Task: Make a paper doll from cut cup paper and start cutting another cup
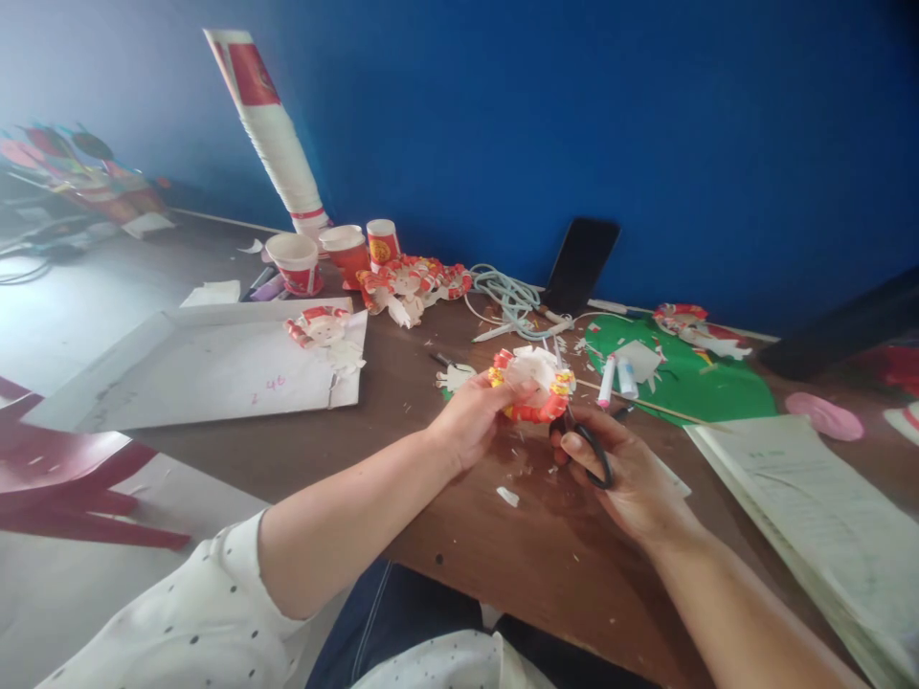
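Observation:
My left hand point(475, 413) pinches a paper cup point(535, 371) whose side is cut into strips and curled outward into a red, yellow and white ring. My right hand point(616, 461) grips black-handled scissors point(597, 457), their blades up against the right side of the curled rim. Whether the blades are apart I cannot tell. Behind my left hand lies a small white paper cutout point(456, 377). Two capped markers point(617, 377) lie just beyond my right hand. White paper scraps point(507, 497) dot the brown table point(459, 517) below the cup.
A tall leaning stack of paper cups point(277, 144), single cups point(295, 263) and curled cup pieces point(413, 285) stand along the blue wall. A phone point(583, 263) leans there beside a coiled cable point(506, 297). Green sheet point(725, 388) and papers point(825, 507) lie right; a white board point(208, 373) left.

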Motion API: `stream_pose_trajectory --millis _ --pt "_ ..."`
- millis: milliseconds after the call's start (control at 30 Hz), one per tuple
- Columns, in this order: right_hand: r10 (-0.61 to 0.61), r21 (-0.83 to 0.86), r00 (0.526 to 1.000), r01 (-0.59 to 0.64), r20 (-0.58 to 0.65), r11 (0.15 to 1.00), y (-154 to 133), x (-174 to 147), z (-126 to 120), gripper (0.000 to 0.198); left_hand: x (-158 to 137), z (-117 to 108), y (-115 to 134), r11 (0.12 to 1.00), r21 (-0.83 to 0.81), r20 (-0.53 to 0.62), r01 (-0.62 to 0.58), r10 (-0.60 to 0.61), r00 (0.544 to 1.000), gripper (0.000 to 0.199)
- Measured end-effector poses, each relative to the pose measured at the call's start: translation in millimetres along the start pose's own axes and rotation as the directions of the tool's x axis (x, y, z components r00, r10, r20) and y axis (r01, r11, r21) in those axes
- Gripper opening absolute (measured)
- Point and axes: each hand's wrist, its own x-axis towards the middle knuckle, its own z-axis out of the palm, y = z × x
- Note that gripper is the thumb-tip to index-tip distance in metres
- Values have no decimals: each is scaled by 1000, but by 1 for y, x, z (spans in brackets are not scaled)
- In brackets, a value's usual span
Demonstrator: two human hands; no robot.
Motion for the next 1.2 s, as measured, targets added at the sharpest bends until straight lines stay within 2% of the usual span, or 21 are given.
stream_pose_trajectory --millis 167,500,967,1200 --pt "-46 -58 999 45 -12 997 0 1 0 33 -2 0 -2 999 8 18 37 -37 999 24" --pt "-56 -207 997 43 -57 977 6 0 -7 41 -1 -2 -2 999 23 44 26 -27 999 24" --pt "-75 -164 988 52 -138 985 9 1 3 34 -1 -1 -4 1000 11 41 -14 13 999 23" --pt "-82 -177 977 47 -199 983 6 -2 12 39 -3 2 -1 1000 5 14 19 -19 1000 27"
